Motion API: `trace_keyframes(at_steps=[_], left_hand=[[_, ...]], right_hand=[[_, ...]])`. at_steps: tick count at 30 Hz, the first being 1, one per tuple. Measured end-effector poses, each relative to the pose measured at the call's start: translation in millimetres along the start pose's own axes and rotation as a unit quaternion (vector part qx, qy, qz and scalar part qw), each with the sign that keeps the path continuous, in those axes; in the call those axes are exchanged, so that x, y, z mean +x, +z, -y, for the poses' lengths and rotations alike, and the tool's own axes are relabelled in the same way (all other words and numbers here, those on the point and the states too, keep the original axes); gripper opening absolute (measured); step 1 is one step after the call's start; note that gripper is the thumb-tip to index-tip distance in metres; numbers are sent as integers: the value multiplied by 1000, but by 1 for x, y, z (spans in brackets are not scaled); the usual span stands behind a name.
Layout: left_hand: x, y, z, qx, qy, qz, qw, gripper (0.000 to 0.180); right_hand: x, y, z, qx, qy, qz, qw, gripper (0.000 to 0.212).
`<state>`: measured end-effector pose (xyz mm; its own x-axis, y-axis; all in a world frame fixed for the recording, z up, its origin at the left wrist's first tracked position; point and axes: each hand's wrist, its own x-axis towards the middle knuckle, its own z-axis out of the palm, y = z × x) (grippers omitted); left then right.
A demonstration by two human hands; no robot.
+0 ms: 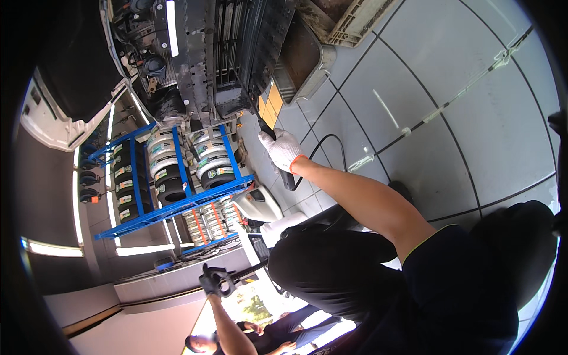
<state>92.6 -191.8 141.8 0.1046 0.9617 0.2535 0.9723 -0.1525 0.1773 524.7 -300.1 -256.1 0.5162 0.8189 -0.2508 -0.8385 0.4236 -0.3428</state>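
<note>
My right hand (283,149), in a white knit glove with an orange cuff, is closed around the black grip of a wand-like tool (265,125). Its long thin rod points up toward the exposed radiator area (228,71) of a car front with no bumper on it. A black hose or cable (345,155) loops from the grip. At the lower left, a dark-gloved hand, apparently my left hand (213,280), is closed on a black handle with a loop (226,285). From that handle a dark rod (251,270) runs toward my knee; its far end is hidden.
A raised white panel (71,127) hangs at the far left. Blue racks (219,192) hold several tyres. A grey tub (322,62) and a dirty plastic crate (358,26) stand on the grey tiled floor (414,83). Another person (260,340) is at the bottom, behind my left arm.
</note>
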Motion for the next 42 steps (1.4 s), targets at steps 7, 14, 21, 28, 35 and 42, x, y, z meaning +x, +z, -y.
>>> trace_keyframes(at_steps=[7,14,21,28,35,42], left_hand=[[-1,-24,29,-28,19,-50,998,75],[-21,51,37,7,151,-147,978,73],[-72,92,5,36,183,-207,960,78],[-71,126,22,26,191,-223,956,77],[-64,161,42,88,121,-250,957,63],[-69,151,33,11,181,-235,955,72]], right_hand=[[-8,2,-20,2,4,6,1000,45],[-13,4,-36,20,-13,-31,999,37],[6,10,-49,4,-54,-48,997,39],[15,26,-61,-41,-92,-68,993,47],[8,25,-72,-76,-40,-54,995,42],[12,27,-61,-86,-12,-42,995,45]])
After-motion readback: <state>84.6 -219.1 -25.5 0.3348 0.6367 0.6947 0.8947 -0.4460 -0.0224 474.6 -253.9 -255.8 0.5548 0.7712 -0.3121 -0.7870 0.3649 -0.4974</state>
